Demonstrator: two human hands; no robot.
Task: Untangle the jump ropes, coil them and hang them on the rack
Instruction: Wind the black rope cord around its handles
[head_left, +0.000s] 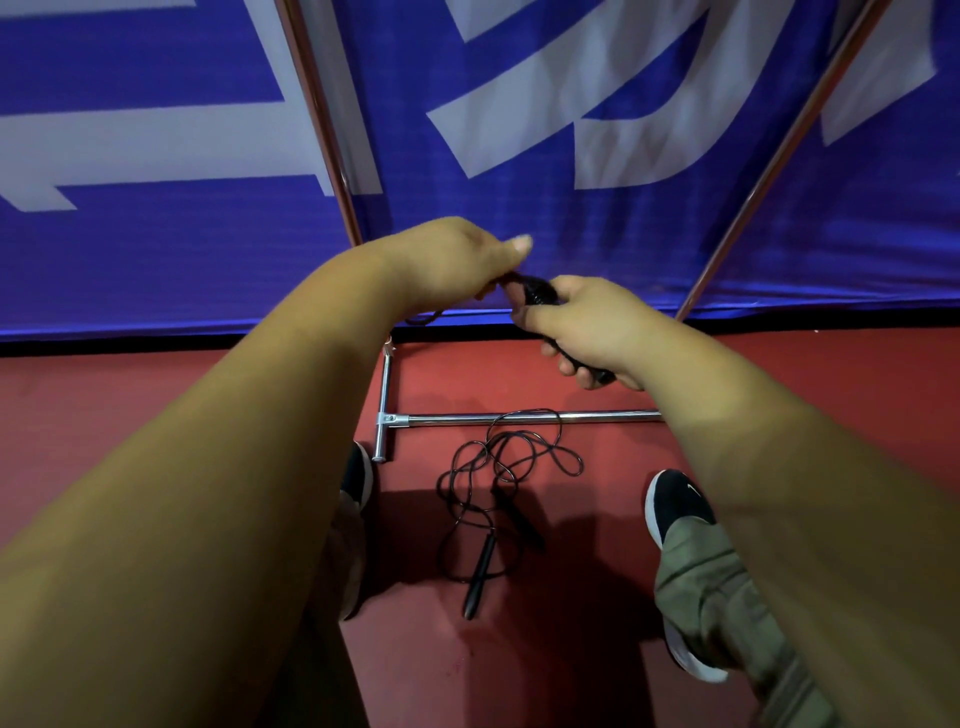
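Left hand (452, 265): fingers curled, pinching the cord of the held rope (537, 291), close beside the other hand.
Right hand (587, 327): fingers wrapped round the black bundle of that same rope, in front of the blue banner (623, 218).
Floor rope (498, 483): 1 more lies in loose loops on the red floor (779, 374) between the shoes, its cord crossing the rack (597, 416) base bar.
Progress: 1 rope looks nearly coiled; none is seen hung; the floor rope is untouched, so probably more than half remains.

- You face a big blue banner (597, 234) with white shapes on it.
- The floor (156, 405) under you is red.
- Your black shoe (675, 506) has a white sole.
- Your trouser leg (711, 587) above it is green.
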